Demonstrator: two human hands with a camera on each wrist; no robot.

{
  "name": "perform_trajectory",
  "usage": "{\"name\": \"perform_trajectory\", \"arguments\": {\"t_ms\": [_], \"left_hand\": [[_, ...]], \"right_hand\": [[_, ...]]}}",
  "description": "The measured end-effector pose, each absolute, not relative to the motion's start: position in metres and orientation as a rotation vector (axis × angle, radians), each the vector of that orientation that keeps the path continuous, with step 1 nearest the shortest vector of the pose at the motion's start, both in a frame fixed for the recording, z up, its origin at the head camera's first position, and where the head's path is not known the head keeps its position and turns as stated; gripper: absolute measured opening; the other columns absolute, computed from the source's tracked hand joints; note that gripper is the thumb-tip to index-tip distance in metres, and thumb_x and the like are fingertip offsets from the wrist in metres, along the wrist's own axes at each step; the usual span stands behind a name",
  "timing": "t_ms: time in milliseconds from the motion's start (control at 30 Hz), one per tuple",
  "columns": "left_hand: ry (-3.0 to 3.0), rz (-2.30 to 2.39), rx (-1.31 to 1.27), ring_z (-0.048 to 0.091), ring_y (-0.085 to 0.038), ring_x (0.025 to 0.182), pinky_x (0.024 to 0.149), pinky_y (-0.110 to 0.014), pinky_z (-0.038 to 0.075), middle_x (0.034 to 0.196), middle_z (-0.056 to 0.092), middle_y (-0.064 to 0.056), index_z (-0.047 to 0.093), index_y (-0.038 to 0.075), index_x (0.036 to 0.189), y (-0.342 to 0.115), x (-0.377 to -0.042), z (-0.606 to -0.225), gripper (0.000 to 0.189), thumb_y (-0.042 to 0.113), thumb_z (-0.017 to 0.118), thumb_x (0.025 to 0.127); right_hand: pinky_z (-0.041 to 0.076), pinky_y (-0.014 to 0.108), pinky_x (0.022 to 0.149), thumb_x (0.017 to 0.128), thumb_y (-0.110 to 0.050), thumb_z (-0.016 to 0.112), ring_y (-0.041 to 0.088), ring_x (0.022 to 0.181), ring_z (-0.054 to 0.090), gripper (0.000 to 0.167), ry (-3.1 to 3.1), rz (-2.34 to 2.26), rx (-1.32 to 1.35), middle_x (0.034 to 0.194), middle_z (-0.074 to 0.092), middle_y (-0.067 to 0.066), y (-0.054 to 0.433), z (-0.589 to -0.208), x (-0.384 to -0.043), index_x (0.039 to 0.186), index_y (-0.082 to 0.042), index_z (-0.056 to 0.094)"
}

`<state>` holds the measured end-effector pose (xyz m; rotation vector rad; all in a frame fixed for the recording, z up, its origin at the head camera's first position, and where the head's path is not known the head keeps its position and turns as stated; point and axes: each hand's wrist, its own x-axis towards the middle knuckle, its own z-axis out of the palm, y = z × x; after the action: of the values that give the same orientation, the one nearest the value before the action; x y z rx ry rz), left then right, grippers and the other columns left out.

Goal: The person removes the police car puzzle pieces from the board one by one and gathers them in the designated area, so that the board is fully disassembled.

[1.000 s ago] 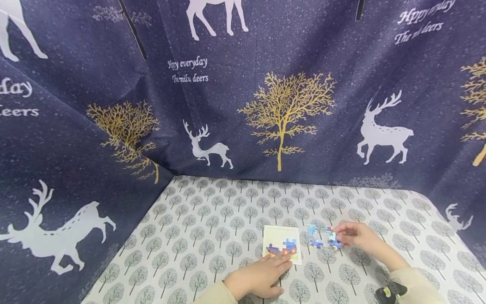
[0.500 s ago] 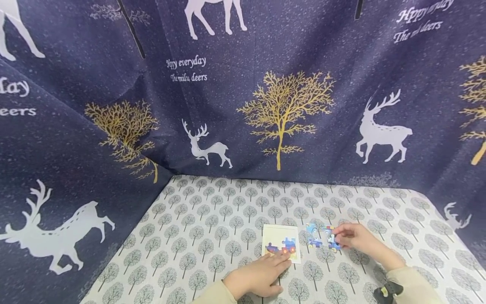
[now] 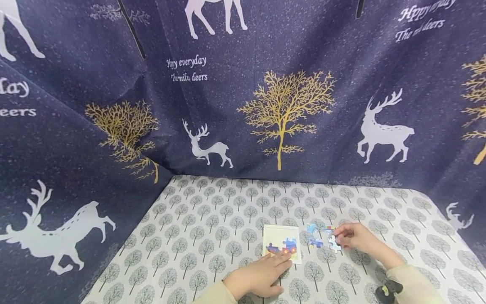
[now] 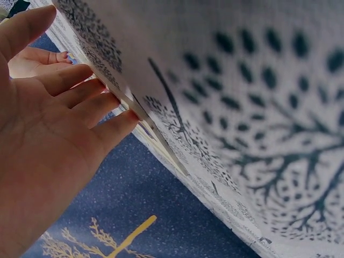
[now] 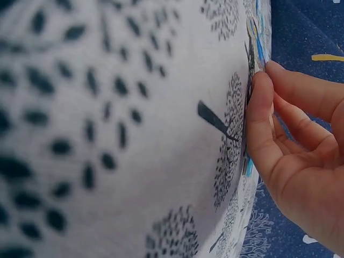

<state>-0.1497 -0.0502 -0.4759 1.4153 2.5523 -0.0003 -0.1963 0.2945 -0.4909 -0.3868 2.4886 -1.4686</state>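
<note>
My left hand [image 3: 258,276] lies with straight fingers on the lower edge of a white-framed puzzle board [image 3: 280,230], which shows a blue and red train picture. In the left wrist view, fingertips of the left hand [image 4: 64,118] rest at the edge of the thin board [image 4: 161,142]. To the board's right lie several loose blue puzzle pieces [image 3: 315,241]. My right hand [image 3: 355,238] pinches a pale blue puzzle piece [image 3: 334,245] at the right side of that group, low over the cloth. The right wrist view shows thumb and index finger of the right hand [image 5: 298,126] meeting at a piece's edge.
A white cloth [image 3: 212,219] printed with grey trees covers the table. Behind and to the left hangs a dark blue curtain [image 3: 228,93] with deer and golden trees. A black wrist strap [image 3: 389,291] sits at the right sleeve.
The puzzle piece at my right fingertips shows less dark blue and more pale blue and white than before. My right hand shifts only slightly; my left hand stays on the board.
</note>
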Motion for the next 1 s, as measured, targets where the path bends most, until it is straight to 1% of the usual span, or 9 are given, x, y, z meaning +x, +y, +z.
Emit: {"name": "perform_trajectory", "arguments": {"t_ms": [233, 433, 533, 733, 867, 933, 1000], "left_hand": [[2.546, 0.017, 1.417, 0.026, -0.014, 0.143, 0.112, -0.035, 0.033, 0.158, 0.025, -0.002, 0.034, 0.011, 0.149, -0.050, -0.150, -0.475, 0.068, 0.042, 0.058, 0.094], [2.548, 0.019, 1.416, 0.025, -0.015, 0.143, 0.113, -0.034, 0.030, 0.158, 0.024, -0.002, 0.034, 0.010, 0.150, -0.050, -0.150, -0.477, 0.069, 0.043, 0.057, 0.093], [2.551, 0.010, 1.417, 0.025, -0.015, 0.143, 0.113, -0.033, 0.030, 0.158, 0.024, -0.002, 0.033, 0.011, 0.150, -0.050, -0.149, -0.478, 0.069, 0.043, 0.057, 0.094], [2.539, 0.024, 1.417, 0.025, -0.014, 0.143, 0.113, -0.035, 0.031, 0.158, 0.023, -0.002, 0.033, 0.011, 0.150, -0.049, -0.150, -0.477, 0.068, 0.042, 0.057, 0.094], [2.539, 0.035, 1.403, 0.024, -0.012, 0.143, 0.112, -0.035, 0.032, 0.158, 0.025, -0.001, 0.034, 0.012, 0.149, -0.050, -0.149, -0.476, 0.067, 0.042, 0.057, 0.094], [2.542, 0.035, 1.399, 0.025, -0.011, 0.143, 0.112, -0.035, 0.032, 0.158, 0.025, -0.001, 0.035, 0.012, 0.149, -0.050, -0.149, -0.476, 0.067, 0.043, 0.058, 0.094], [2.543, 0.034, 1.401, 0.025, -0.011, 0.143, 0.112, -0.034, 0.032, 0.157, 0.026, -0.002, 0.036, 0.012, 0.149, -0.050, -0.149, -0.476, 0.067, 0.042, 0.058, 0.093]], "right_hand": [[0.058, 0.029, 0.061, 0.084, 0.004, 0.064, 0.017, 0.069, 0.063, 0.018, 2.516, -1.445, -0.389, 0.083, 0.064, 0.013, 0.294, -0.488, -0.196, 0.100, 0.012, 0.062], [0.058, 0.029, 0.060, 0.084, 0.003, 0.064, 0.016, 0.069, 0.063, 0.017, 2.542, -1.416, -0.393, 0.084, 0.064, 0.012, 0.294, -0.486, -0.194, 0.099, 0.011, 0.064], [0.057, 0.028, 0.059, 0.085, 0.001, 0.064, 0.014, 0.070, 0.063, 0.017, 2.579, -1.396, -0.433, 0.085, 0.066, 0.010, 0.292, -0.486, -0.195, 0.100, 0.009, 0.065], [0.055, 0.029, 0.054, 0.086, -0.002, 0.065, 0.013, 0.067, 0.062, 0.020, 2.636, -1.383, -0.524, 0.084, 0.066, 0.009, 0.283, -0.483, -0.201, 0.102, 0.009, 0.064], [0.056, 0.028, 0.060, 0.085, -0.004, 0.067, 0.012, 0.072, 0.063, 0.025, 2.636, -1.388, -0.520, 0.089, 0.065, 0.011, 0.271, -0.477, -0.204, 0.106, 0.009, 0.064], [0.056, 0.026, 0.064, 0.086, -0.006, 0.068, 0.013, 0.076, 0.064, 0.028, 2.627, -1.393, -0.536, 0.093, 0.065, 0.013, 0.264, -0.474, -0.205, 0.109, 0.009, 0.064], [0.057, 0.027, 0.065, 0.086, -0.005, 0.068, 0.015, 0.077, 0.065, 0.029, 2.600, -1.416, -0.558, 0.093, 0.065, 0.015, 0.256, -0.473, -0.207, 0.110, 0.010, 0.063]]}}
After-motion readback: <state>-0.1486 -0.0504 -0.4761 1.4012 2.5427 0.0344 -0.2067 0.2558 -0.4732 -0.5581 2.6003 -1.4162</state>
